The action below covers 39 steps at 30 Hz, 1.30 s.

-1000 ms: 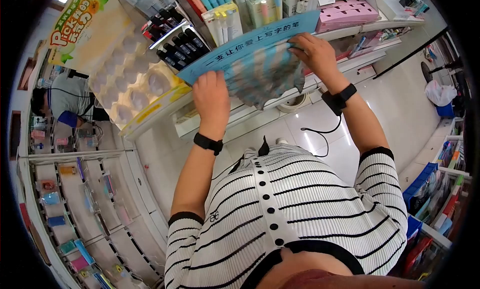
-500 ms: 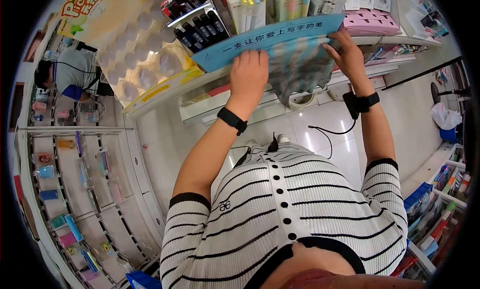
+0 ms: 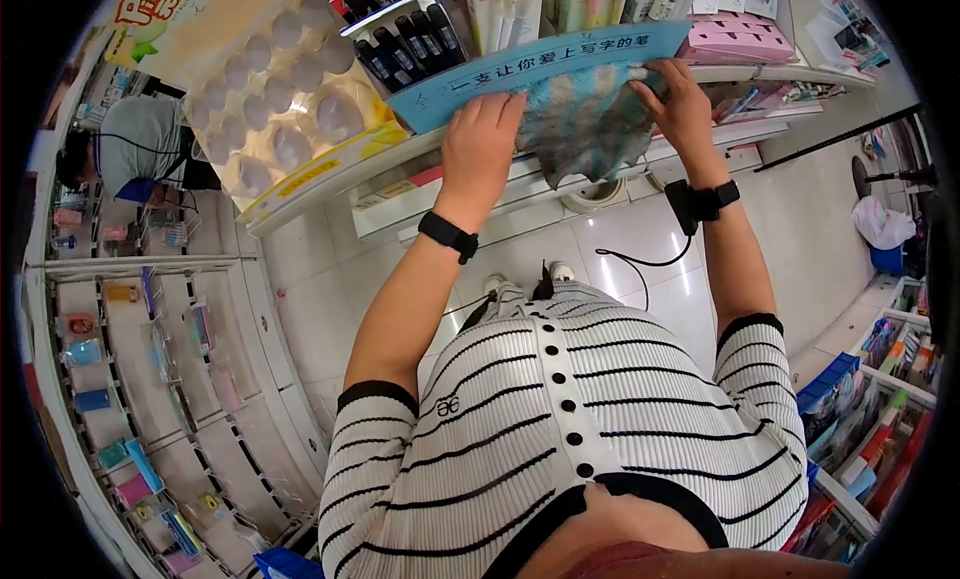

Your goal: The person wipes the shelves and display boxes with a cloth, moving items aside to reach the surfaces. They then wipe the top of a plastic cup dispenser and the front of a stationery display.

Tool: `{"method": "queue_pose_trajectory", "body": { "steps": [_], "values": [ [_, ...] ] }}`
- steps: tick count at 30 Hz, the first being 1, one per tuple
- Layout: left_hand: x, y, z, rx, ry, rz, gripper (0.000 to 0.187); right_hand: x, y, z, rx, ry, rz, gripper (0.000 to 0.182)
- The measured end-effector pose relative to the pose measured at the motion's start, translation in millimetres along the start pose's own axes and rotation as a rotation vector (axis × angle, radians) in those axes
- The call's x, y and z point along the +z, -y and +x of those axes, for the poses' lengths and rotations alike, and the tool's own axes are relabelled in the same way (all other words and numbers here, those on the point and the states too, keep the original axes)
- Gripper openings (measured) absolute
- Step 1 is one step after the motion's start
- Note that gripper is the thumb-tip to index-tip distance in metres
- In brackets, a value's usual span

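A damp-looking grey and teal striped cloth [image 3: 585, 129] hangs between my two hands, its lower edge uneven. My left hand [image 3: 482, 144] has its fingers curled at the cloth's upper left edge. At the upper right edge, my right hand [image 3: 684, 107] pinches the cloth between thumb and fingers. Directly behind the cloth, a light blue sign strip [image 3: 540, 71] with Chinese lettering runs along the shelf front. The cloth covers part of its lower edge, and whether the two touch is hard to tell.
Black markers [image 3: 410, 49] and boxed pens [image 3: 505, 14] stand behind the sign. Left of them is a yellow display board [image 3: 290, 99] with clear round domes. A pink box [image 3: 738, 39] sits right. A person in grey [image 3: 140, 144] bends beside the left shelves [image 3: 150, 263].
Both hands have shifted slightly left, and the cloth has moved left and up a little with them. Both hands keep their closed hold.
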<state>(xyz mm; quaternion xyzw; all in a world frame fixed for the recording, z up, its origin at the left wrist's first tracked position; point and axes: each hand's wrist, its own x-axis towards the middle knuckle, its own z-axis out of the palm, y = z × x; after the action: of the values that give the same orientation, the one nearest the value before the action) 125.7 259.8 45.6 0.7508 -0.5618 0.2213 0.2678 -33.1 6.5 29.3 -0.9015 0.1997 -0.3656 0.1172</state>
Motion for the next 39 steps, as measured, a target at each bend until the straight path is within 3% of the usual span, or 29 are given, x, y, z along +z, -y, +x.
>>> {"method": "queue_pose_trajectory", "body": {
  "steps": [3,5,10,25,39],
  "values": [
    [-4.6,6.4,-3.5,-0.001,0.001,-0.014,0.045,3.4,8.1,-3.2,0.013,-0.009,-0.002,0.038],
    [-8.8,14.1,-9.7,0.006,0.000,0.030,0.031,6.8,16.5,-4.7,0.021,-0.014,0.001,0.037],
    [-22.7,27.9,-22.3,-0.009,0.008,0.037,0.034,10.0,39.4,-6.1,0.104,0.025,0.027,0.036],
    [-48.3,62.0,-50.0,-0.039,-0.023,0.138,0.038,35.3,96.5,-14.2,0.047,-0.032,0.035,0.036],
    [-39.6,51.9,-53.2,-0.109,-0.030,0.150,0.038,50.4,125.1,-20.4,0.072,0.002,0.020,0.047]
  ]
}}
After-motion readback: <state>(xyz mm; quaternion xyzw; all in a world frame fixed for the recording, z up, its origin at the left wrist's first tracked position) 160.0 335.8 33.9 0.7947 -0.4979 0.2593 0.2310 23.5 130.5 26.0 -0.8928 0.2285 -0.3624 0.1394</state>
